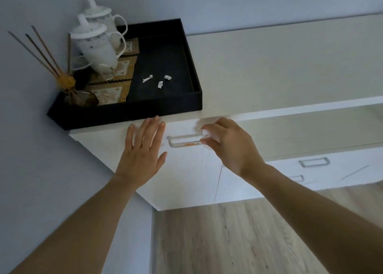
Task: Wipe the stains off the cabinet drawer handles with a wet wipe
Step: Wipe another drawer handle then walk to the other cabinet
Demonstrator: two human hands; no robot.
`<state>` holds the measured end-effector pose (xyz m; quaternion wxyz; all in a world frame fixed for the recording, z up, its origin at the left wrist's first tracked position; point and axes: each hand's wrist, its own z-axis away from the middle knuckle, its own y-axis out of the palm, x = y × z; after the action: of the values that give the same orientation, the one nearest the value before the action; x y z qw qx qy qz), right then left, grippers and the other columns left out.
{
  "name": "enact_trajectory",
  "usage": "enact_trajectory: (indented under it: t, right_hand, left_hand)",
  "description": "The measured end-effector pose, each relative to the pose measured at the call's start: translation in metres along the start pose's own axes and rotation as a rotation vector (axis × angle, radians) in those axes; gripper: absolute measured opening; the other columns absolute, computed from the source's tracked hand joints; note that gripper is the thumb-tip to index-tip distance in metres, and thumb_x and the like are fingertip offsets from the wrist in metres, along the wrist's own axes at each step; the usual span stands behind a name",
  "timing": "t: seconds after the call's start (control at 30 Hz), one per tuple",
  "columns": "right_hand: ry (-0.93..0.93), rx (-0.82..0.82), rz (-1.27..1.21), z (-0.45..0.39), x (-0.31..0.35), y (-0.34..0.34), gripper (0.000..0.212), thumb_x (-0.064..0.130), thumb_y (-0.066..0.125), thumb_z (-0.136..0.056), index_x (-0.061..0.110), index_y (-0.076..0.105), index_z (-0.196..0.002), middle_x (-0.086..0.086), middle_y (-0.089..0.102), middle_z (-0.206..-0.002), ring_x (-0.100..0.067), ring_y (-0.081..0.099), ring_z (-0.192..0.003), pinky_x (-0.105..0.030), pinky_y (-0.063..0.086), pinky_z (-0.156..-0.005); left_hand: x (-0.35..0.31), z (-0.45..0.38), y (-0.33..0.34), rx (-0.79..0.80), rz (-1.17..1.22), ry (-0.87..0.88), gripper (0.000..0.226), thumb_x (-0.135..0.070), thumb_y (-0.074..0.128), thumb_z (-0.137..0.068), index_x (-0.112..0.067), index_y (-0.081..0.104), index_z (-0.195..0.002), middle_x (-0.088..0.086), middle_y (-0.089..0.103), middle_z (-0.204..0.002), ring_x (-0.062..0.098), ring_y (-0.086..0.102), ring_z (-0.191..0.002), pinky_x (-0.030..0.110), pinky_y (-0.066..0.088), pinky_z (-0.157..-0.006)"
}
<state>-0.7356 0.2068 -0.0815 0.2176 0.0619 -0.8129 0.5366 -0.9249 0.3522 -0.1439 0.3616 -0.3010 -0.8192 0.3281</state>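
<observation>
A pale wooden cabinet has a top drawer (186, 159) with a rectangular handle (183, 141), and an orange stain runs along the handle's lower bar. My right hand (230, 143) pinches a small white wet wipe (207, 133) against the right end of that handle. My left hand (143, 147) lies flat with straight fingers on the drawer front just left of the handle, fingertips near the cabinet's top edge. Two more handles (314, 162) show on lower drawers to the right.
A black tray (132, 112) sits on the cabinet top at the left corner, holding two white lidded mugs (97, 43), a reed diffuser (68, 83), patterned coasters and three white paper scraps (159, 80). A grey wall stands left; wood floor lies below.
</observation>
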Motion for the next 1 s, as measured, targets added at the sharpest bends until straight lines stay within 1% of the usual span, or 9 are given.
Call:
enact_trajectory:
  t: [0.1, 0.3, 0.5, 0.63, 0.7, 0.77, 0.87, 0.93, 1.0]
  right_hand:
    - [0.054, -0.087, -0.049, 0.003, -0.002, 0.01, 0.018, 0.018, 0.062, -0.09, 0.011, 0.066, -0.107, -0.006, 0.062, -0.105, -0.023, 0.056, -0.096, -0.027, 0.046, -0.075]
    - [0.358, -0.353, -0.286, 0.012, 0.0, 0.034, 0.013, 0.017, 0.057, -0.093, 0.012, 0.068, -0.097, 0.003, 0.058, -0.088, -0.014, 0.055, -0.077, -0.005, 0.036, -0.065]
    - [0.499, -0.506, -0.309, 0.04, -0.002, 0.053, 0.01, 0.015, 0.059, -0.091, 0.016, 0.068, -0.097, 0.008, 0.056, -0.089, -0.011, 0.055, -0.08, -0.002, 0.038, -0.065]
    - [0.563, -0.596, -0.367, 0.047, 0.005, 0.058, 0.012, 0.014, 0.061, -0.089, 0.015, 0.069, -0.098, 0.01, 0.055, -0.09, 0.002, 0.053, -0.074, 0.006, 0.034, -0.065]
    - [0.553, -0.608, -0.386, 0.041, 0.009, 0.06, 0.012, 0.015, 0.061, -0.09, 0.014, 0.069, -0.099, 0.01, 0.054, -0.09, 0.004, 0.052, -0.074, 0.006, 0.034, -0.065]
    - [0.54, -0.625, -0.414, 0.031, 0.01, 0.064, 0.012, 0.016, 0.062, -0.089, 0.014, 0.068, -0.099, 0.009, 0.056, -0.089, -0.002, 0.055, -0.075, 0.004, 0.036, -0.066]
    - [0.559, -0.66, -0.498, 0.018, 0.011, 0.07, 0.019, 0.023, 0.062, -0.089, 0.019, 0.066, -0.107, 0.01, 0.061, -0.094, -0.006, 0.057, -0.086, -0.006, 0.042, -0.074]
    - [0.572, -0.691, -0.547, 0.014, 0.009, 0.076, 0.02, 0.027, 0.062, -0.09, 0.024, 0.064, -0.11, 0.013, 0.064, -0.094, -0.003, 0.059, -0.089, -0.01, 0.045, -0.076]
    - [0.542, -0.717, -0.589, 0.014, 0.011, 0.086, 0.018, 0.029, 0.059, -0.092, 0.027, 0.066, -0.109, 0.017, 0.064, -0.096, 0.001, 0.059, -0.092, -0.007, 0.046, -0.079]
  left_hand:
    - [0.001, -0.002, 0.007, -0.082, -0.023, -0.016, 0.083, -0.041, 0.069, -0.078, -0.002, 0.032, -0.14, 0.017, 0.032, -0.142, 0.032, 0.034, -0.128, 0.051, 0.029, -0.106]
    - [0.009, -0.004, 0.017, -0.202, -0.073, 0.026, 0.077, -0.05, 0.063, -0.082, -0.002, 0.039, -0.137, 0.016, 0.041, -0.138, 0.029, 0.038, -0.123, 0.046, 0.03, -0.1]
    - [0.022, -0.005, 0.034, -0.327, -0.129, 0.093, 0.077, -0.058, 0.051, -0.087, -0.004, 0.036, -0.14, 0.015, 0.045, -0.136, 0.027, 0.039, -0.122, 0.042, 0.031, -0.097]
    - [0.024, -0.008, 0.043, -0.398, -0.155, 0.097, 0.078, -0.06, 0.046, -0.089, -0.005, 0.033, -0.142, 0.014, 0.042, -0.137, 0.026, 0.038, -0.123, 0.04, 0.029, -0.097]
    - [0.023, -0.009, 0.05, -0.449, -0.176, 0.081, 0.078, -0.059, 0.048, -0.088, -0.004, 0.034, -0.141, 0.014, 0.044, -0.135, 0.027, 0.04, -0.122, 0.04, 0.029, -0.096]
    - [0.021, -0.013, 0.056, -0.504, -0.181, 0.077, 0.077, -0.059, 0.051, -0.087, -0.003, 0.036, -0.139, 0.015, 0.045, -0.132, 0.028, 0.041, -0.12, 0.041, 0.029, -0.096]
    - [0.021, -0.018, 0.065, -0.583, -0.195, 0.081, 0.076, -0.06, 0.052, -0.086, -0.003, 0.038, -0.135, 0.017, 0.043, -0.13, 0.029, 0.041, -0.118, 0.042, 0.029, -0.095]
    - [0.02, -0.02, 0.069, -0.632, -0.212, 0.089, 0.077, -0.061, 0.052, -0.086, -0.003, 0.038, -0.134, 0.018, 0.044, -0.129, 0.03, 0.042, -0.117, 0.043, 0.031, -0.095]
    - [0.02, -0.022, 0.073, -0.676, -0.218, 0.093, 0.077, -0.061, 0.053, -0.085, -0.002, 0.039, -0.133, 0.018, 0.044, -0.128, 0.031, 0.043, -0.116, 0.043, 0.032, -0.094]
